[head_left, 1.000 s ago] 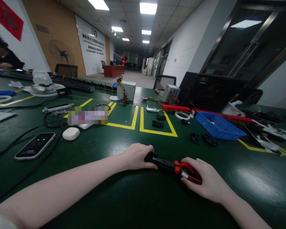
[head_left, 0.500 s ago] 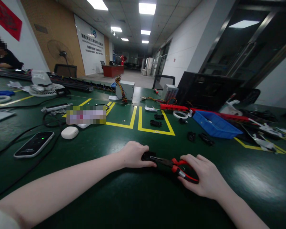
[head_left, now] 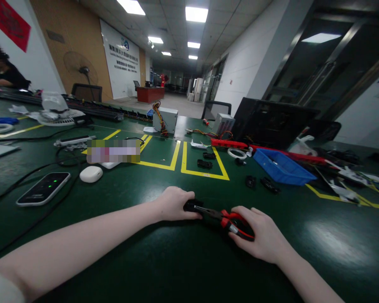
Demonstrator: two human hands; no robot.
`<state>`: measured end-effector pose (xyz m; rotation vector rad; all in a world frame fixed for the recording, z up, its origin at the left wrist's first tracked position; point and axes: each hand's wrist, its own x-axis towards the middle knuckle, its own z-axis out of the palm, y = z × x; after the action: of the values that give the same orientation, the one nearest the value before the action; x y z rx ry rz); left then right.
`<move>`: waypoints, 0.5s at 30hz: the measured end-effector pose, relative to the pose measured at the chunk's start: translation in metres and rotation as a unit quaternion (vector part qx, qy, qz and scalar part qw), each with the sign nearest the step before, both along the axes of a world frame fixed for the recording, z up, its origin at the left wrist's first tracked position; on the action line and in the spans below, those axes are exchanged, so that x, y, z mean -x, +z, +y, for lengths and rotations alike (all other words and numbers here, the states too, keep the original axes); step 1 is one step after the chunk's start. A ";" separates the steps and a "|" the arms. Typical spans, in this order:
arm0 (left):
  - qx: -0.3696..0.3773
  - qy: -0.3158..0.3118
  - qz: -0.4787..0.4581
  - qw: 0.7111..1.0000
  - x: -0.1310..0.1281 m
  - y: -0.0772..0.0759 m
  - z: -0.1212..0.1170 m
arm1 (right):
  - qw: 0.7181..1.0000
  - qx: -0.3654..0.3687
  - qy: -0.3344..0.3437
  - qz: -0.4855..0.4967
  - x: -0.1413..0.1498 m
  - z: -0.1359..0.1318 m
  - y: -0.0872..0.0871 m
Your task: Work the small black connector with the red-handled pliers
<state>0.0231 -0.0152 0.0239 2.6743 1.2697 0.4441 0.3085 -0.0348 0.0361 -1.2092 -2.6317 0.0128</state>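
Note:
My left hand [head_left: 176, 205] is closed around a small black part [head_left: 192, 205], mostly hidden by the fingers; its exact kind cannot be made out. In my right hand [head_left: 259, 231] are needle-nose pliers [head_left: 225, 219] with red and black handles, the fingers wrapped round the grips. The pliers' long jaws point left and their tips meet the black part. Both hands are just above the dark green table [head_left: 164, 265]. Beyond them, small black pieces [head_left: 205, 163] lie inside a yellow taped square, and more black pieces [head_left: 269, 185] lie to its right.
At the right stands a blue tray [head_left: 284, 168], with a white ring-shaped roll [head_left: 237, 153] beside it. To the left are a white rounded case [head_left: 91, 174], a device with green lights [head_left: 44, 188] and black cables. Metal power supply boxes [head_left: 170, 120] stand farther back. A person sits at far left.
My right hand and the pliers have shifted slightly left, and the handles look a little closer together. The left hand keeps its hold on the black part. The whole view has moved slightly.

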 end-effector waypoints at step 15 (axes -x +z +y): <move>0.044 -0.035 -0.003 0.998 0.002 0.003 0.002 | 0.998 -0.053 0.025 -0.012 -0.004 -0.003 0.006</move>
<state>0.0214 -0.0132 0.0268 2.6318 1.1617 0.3780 0.3124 -0.0374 0.0426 -1.1163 -2.6445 -0.1315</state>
